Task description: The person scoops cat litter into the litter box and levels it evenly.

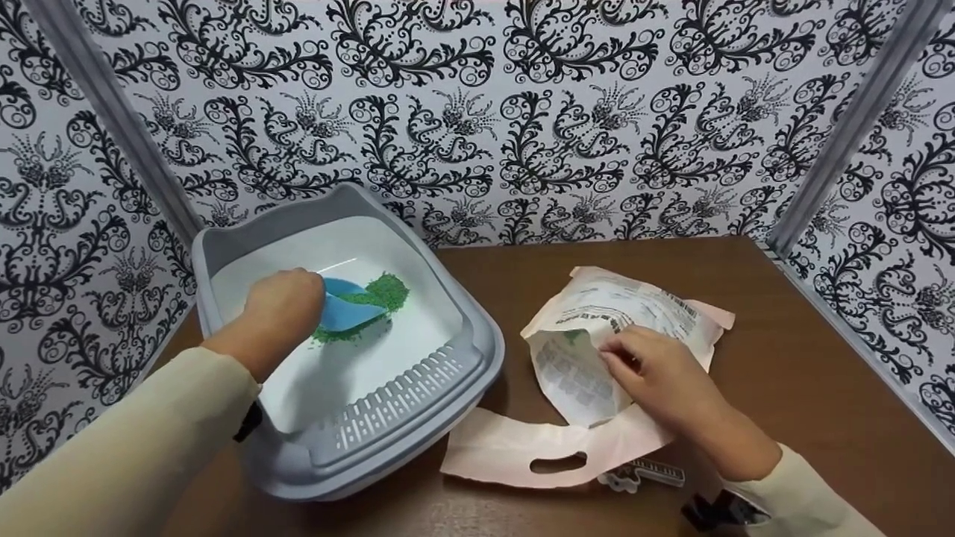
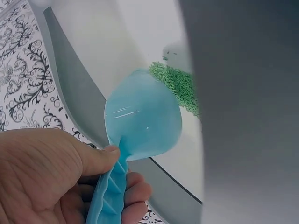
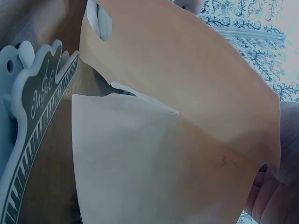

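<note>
My left hand grips the handle of a light blue scoop over the white floor of a grey litter box. Green pellets lie in a small heap by the scoop's lip, and some sit inside its bowl. In the left wrist view the thumb presses along the ribbed handle, with the other fingers curled beneath the scoop. On the right, my right hand pinches the mouth edge of a pale pink paper bag, which gapes toward me. Its fingers are mostly hidden in the right wrist view.
A torn strip with a handle slot hangs from the bag's front. Partly beneath it lies a flat item with a piano-key pattern. Black-and-white patterned walls enclose the brown table at the back and sides.
</note>
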`<state>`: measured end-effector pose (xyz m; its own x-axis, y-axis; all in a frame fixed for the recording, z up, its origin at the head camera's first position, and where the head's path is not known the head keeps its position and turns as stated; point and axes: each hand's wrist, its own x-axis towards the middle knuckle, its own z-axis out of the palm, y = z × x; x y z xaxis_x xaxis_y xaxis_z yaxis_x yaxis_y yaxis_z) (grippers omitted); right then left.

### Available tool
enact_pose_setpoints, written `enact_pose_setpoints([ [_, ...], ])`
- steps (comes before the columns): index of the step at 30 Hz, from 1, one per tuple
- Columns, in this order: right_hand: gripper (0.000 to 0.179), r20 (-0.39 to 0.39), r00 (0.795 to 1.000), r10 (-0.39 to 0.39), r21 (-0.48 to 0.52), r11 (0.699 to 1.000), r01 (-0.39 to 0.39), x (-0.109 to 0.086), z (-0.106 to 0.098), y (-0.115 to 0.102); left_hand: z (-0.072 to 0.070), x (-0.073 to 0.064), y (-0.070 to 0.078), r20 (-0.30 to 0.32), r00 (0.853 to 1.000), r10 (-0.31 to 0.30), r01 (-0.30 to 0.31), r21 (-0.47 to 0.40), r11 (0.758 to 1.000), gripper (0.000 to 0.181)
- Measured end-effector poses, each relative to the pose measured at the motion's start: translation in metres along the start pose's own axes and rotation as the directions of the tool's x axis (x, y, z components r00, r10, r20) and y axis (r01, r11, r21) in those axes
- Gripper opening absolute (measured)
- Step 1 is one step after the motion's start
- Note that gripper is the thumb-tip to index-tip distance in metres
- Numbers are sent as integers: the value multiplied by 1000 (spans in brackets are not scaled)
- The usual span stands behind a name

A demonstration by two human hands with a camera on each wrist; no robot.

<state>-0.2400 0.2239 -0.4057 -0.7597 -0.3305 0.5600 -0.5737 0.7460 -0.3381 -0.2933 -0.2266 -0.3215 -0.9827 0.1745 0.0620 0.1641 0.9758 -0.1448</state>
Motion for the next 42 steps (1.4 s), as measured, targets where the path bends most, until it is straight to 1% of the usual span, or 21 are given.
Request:
enact_pose_setpoints([
  [3, 13, -1, 1000, 0, 1, 1000, 0, 0, 0, 0, -1, -1, 3, -5, 1000, 16, -16, 13, 1000, 14],
  [8, 13, -9, 1000, -14, 7, 1000, 15, -1, 1, -1, -1, 2, 6, 1, 999, 40, -40, 9, 999, 15],
  [18, 15, 0, 1000, -4, 19, 1000, 4, 0, 0, -2, 0, 5, 8, -5, 999, 54, -54, 42, 998, 13],
  [27, 14, -7, 1000, 3, 13, 1000, -3, -1, 0, -2, -1, 7, 11, 12, 997, 70, -70, 59, 996, 17],
  [29, 14, -8, 1000, 1, 12, 1000, -1, -1, 0, -3, -1, 7, 12, 2, 998, 70, -70, 65, 995, 17],
  [33, 14, -8, 1000, 4, 11, 1000, -4, -1, 1, -2, 1, 5, 12, -59, 995, 83, -78, 87, 993, 11],
  [36, 14, -9, 1000, 4, 9, 1000, -4, -1, 1, -1, 2, 4, 13, -93, 991, 91, -82, 99, 992, 11],
  [42, 14, -5, 1000, 6, 1, 1000, -6, -1, 1, -2, 1, 5, 14, -100, 989, 108, -98, 104, 990, 9],
])
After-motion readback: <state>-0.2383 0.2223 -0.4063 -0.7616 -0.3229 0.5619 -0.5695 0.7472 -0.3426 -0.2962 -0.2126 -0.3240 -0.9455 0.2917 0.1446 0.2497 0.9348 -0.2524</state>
